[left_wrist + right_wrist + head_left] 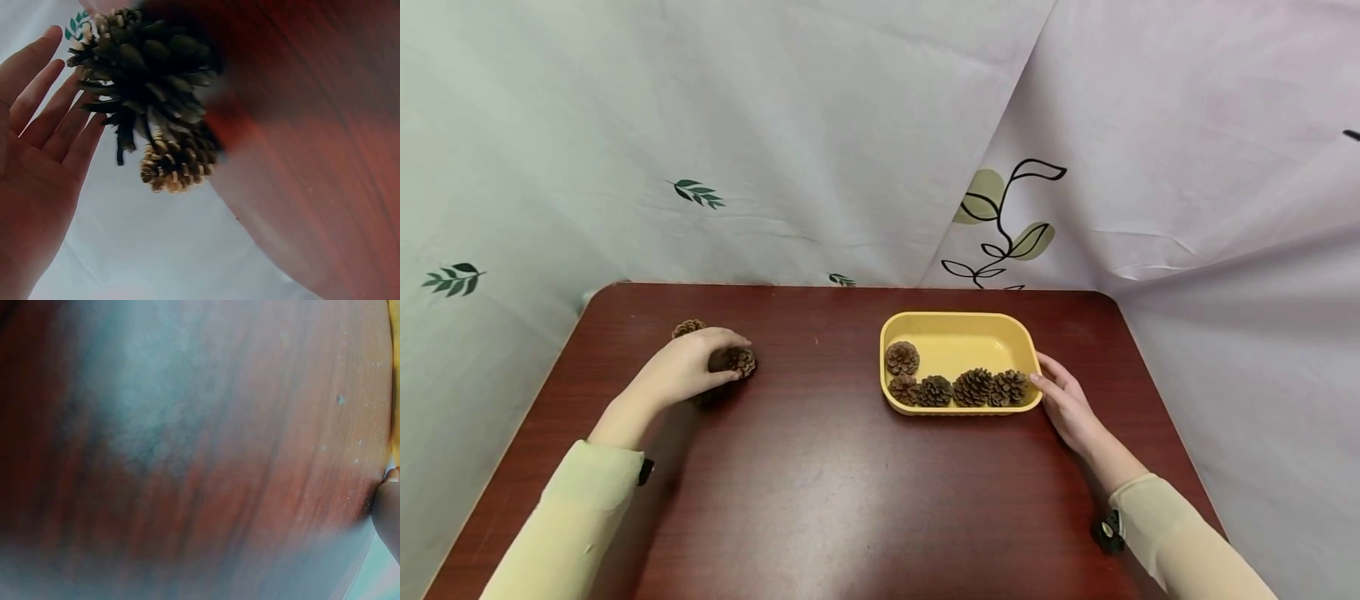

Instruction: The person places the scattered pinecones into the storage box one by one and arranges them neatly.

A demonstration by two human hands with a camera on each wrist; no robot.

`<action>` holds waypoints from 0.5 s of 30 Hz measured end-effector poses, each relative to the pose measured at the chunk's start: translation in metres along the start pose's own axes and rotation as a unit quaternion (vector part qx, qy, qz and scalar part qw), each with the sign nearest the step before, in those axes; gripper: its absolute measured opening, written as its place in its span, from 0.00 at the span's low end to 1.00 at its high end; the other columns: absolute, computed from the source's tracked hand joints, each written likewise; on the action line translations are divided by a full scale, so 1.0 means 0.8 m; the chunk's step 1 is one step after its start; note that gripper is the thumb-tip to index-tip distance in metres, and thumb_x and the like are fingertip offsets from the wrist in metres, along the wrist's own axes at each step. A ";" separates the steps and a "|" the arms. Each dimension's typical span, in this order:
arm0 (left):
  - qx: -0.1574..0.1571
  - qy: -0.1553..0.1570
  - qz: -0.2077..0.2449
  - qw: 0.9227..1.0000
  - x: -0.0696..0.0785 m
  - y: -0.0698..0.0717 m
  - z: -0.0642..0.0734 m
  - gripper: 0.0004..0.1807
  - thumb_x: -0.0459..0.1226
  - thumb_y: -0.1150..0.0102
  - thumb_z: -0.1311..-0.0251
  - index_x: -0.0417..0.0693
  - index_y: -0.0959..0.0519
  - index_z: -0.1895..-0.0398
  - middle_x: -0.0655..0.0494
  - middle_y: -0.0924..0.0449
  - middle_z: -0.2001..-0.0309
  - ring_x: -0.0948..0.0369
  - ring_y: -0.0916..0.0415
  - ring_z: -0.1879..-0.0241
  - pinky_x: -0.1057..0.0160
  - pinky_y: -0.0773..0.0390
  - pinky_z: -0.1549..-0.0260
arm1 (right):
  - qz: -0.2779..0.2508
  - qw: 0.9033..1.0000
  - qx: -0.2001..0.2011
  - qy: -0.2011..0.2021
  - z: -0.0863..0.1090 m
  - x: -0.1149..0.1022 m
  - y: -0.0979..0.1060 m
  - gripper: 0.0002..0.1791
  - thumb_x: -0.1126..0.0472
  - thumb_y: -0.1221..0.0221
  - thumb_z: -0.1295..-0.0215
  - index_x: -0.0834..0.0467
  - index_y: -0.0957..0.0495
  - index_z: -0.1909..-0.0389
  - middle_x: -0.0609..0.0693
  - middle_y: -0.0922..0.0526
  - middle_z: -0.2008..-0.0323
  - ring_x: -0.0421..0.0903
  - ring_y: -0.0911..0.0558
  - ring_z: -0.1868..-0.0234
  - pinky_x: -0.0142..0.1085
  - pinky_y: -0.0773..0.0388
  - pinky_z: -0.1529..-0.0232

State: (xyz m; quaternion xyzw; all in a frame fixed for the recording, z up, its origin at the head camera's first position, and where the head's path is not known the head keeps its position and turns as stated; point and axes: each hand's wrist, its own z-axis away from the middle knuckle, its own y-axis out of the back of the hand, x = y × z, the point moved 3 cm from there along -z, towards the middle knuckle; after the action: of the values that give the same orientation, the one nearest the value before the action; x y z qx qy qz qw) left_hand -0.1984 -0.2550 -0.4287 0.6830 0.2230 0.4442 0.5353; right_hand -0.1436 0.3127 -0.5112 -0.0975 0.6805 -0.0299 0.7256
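Note:
My left hand (688, 364) is at the left of the table, thumb and fingers spread around a brown pine cone (742, 362). In the left wrist view, the fingers (53, 128) lie fairly straight alongside a large dark pine cone (150, 75), and a smaller, lighter pine cone (178, 164) shows below it. Another pine cone (688, 327) peeks out behind the hand in the head view. My right hand (1071, 408) holds the right end of a yellow tray (955, 316), thumb at the rim and fingers along the outside. Only a fingertip (389, 503) and the tray's edge (396, 381) enter the right wrist view.
Several pine cones (973, 387) lie in the tray, along its near side and in its left end. The dark red wooden table (805, 500) has rounded far corners. A white curtain (820, 150) with leaf prints hangs behind it and down both sides.

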 end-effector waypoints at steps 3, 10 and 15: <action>0.003 0.003 0.003 1.000 -0.005 -0.004 0.001 0.24 0.30 0.24 0.42 0.35 0.17 0.41 0.38 0.14 0.42 0.39 0.18 0.39 0.37 0.20 0.38 | 0.001 1.000 0.000 -0.001 0.000 0.000 0.000 0.20 0.71 0.53 0.18 0.58 0.30 0.31 0.40 0.17 0.43 0.31 0.18 0.45 0.22 0.21 0.43; 0.008 0.006 0.006 1.000 -0.012 -0.013 0.004 0.25 0.30 0.23 0.42 0.36 0.17 0.40 0.38 0.14 0.42 0.38 0.19 0.39 0.36 0.20 0.39 | 0.005 1.000 -0.001 -0.005 0.000 0.000 0.000 0.20 0.70 0.53 0.18 0.57 0.31 0.30 0.39 0.18 0.42 0.31 0.18 0.44 0.22 0.21 0.43; 0.009 0.017 0.008 1.000 -0.015 -0.015 0.004 0.26 0.29 0.25 0.41 0.36 0.18 0.38 0.36 0.15 0.41 0.38 0.20 0.39 0.36 0.21 0.38 | 0.001 1.000 -0.002 -0.002 0.000 0.001 0.000 0.20 0.70 0.53 0.18 0.56 0.30 0.31 0.39 0.18 0.43 0.31 0.18 0.45 0.22 0.21 0.43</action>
State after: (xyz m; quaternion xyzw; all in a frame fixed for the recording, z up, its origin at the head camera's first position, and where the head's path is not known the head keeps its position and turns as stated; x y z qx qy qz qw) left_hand -0.1999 -0.2618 -0.4445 0.6815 0.2308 0.4582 0.5219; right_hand -0.1436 0.3124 -0.5116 -0.0982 0.6792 -0.0273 0.7268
